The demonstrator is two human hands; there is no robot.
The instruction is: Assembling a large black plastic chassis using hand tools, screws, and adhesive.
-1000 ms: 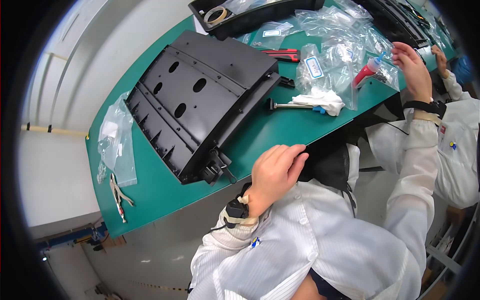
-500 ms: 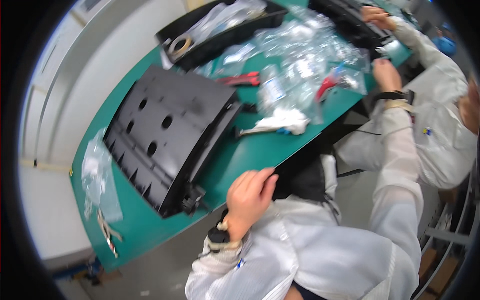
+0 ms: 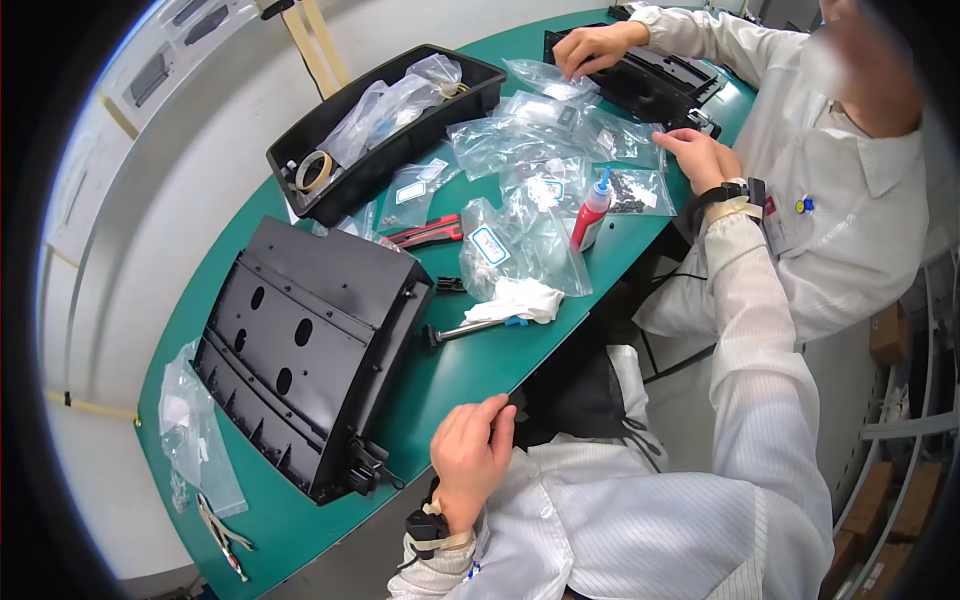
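Observation:
My left hand (image 3: pixel 472 452) hovers by the table's front edge, fingers curled and thumb close to the fingertips; whatever they may hold is hidden. My right hand (image 3: pixel 702 160) reaches across the table, thumb and forefinger pinched at the edge of a clear plastic bag (image 3: pixel 628 138). Below that hand lies a bag of small dark parts (image 3: pixel 640 190), and a red bottle with a blue tip (image 3: pixel 592 212) stands near it. A large black plastic panel (image 3: pixel 330 290) with oval holes rests on the table, left of my left hand.
Opposite, a co-worker's hand (image 3: pixel 592 48) touches another clear bag (image 3: pixel 550 80) beside a second black part (image 3: pixel 650 85). A black bin (image 3: pixel 400 150) holds bags and a tape roll (image 3: pixel 314 172). A red-handled tool (image 3: pixel 425 233), a hammer (image 3: pixel 470 330), white cloth (image 3: pixel 525 302) and pliers (image 3: pixel 222 535) lie on the green table.
My right hand has moved left, from beside the far black part to the bags. The co-worker's hand has moved left onto a bag. My left hand stays curled. The whole view has shifted.

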